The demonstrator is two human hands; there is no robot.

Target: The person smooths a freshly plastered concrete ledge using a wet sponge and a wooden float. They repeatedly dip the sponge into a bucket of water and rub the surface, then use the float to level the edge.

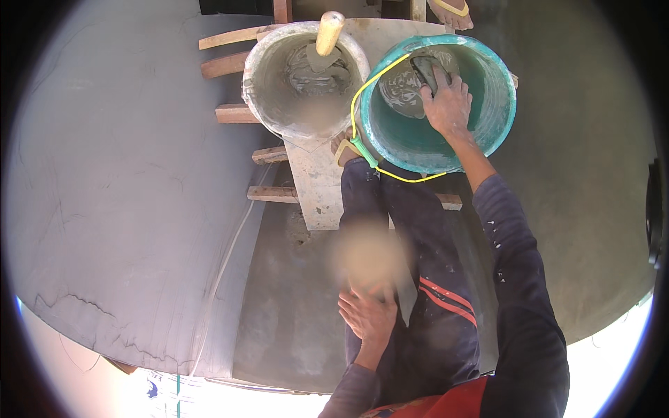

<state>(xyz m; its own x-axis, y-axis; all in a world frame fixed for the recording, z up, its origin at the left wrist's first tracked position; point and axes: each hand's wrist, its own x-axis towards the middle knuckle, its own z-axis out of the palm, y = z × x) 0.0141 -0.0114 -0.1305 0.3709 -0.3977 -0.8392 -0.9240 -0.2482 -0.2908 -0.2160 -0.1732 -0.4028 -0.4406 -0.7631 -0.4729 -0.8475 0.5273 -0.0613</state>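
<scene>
My right hand (447, 106) reaches down into a teal bucket (507, 97). Its fingers close over a dark grey sponge (424, 72), held above the cloudy grey liquid at the bottom. The bucket's yellow wire handle, with a green grip (364, 151), hangs over the near left side. By my lap, my left hand (369, 315) is closed around something mostly hidden by a blurred spot. A flat grey edge (405, 296) shows beside its fingers. Left of the teal bucket stands a whitish bucket (252, 87) containing wet grey mix and a scraper with a wooden handle (330, 33).
Under the buckets lies a pale board (315, 195) across several wooden slats (273, 194). A smooth grey surface (125, 181) spreads to the left, with a thin pale cord (224, 261) along it. Feet in yellow sandals show near the buckets, one at the top (453, 10).
</scene>
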